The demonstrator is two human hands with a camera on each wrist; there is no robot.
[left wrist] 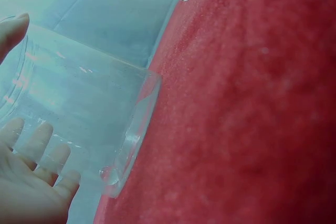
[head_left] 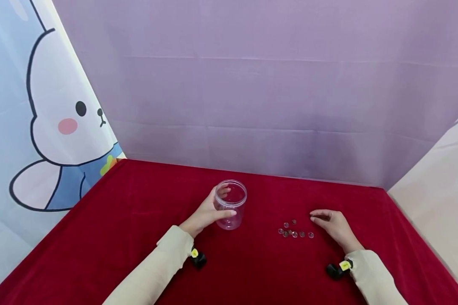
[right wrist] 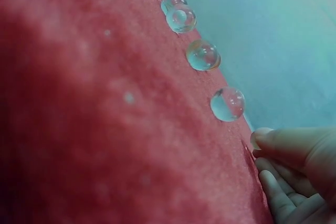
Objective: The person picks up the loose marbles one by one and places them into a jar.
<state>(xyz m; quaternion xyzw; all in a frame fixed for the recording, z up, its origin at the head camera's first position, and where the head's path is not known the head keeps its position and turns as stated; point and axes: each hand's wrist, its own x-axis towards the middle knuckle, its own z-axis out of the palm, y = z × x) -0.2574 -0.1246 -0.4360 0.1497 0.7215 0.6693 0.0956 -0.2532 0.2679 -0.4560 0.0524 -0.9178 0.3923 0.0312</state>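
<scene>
My left hand (head_left: 208, 212) grips a clear, lidless plastic jar (head_left: 238, 215) around its side, thumb in front and fingers behind. The jar stands upright with its mouth facing up. In the left wrist view one clear marble (left wrist: 109, 174) shows at the jar's bottom. Off to the right, my right hand (head_left: 336, 228) is low over the cloth. Its thumb and forefinger pinch a marble (right wrist: 254, 140), mostly covered by the thumb. Between jar and right hand lie several clear glass marbles (head_left: 294, 234), some touching; the nearest marble (right wrist: 228, 104) shows just beyond the fingertips.
Red cloth (head_left: 252, 271) covers the table. A pale purple curtain (head_left: 252, 93) hangs along the back edge, and a cartoon-printed sheet (head_left: 68, 127) hangs at the left. On the right is a whitish sheet (head_left: 442, 190). Each wrist wears a small black camera (head_left: 199, 259).
</scene>
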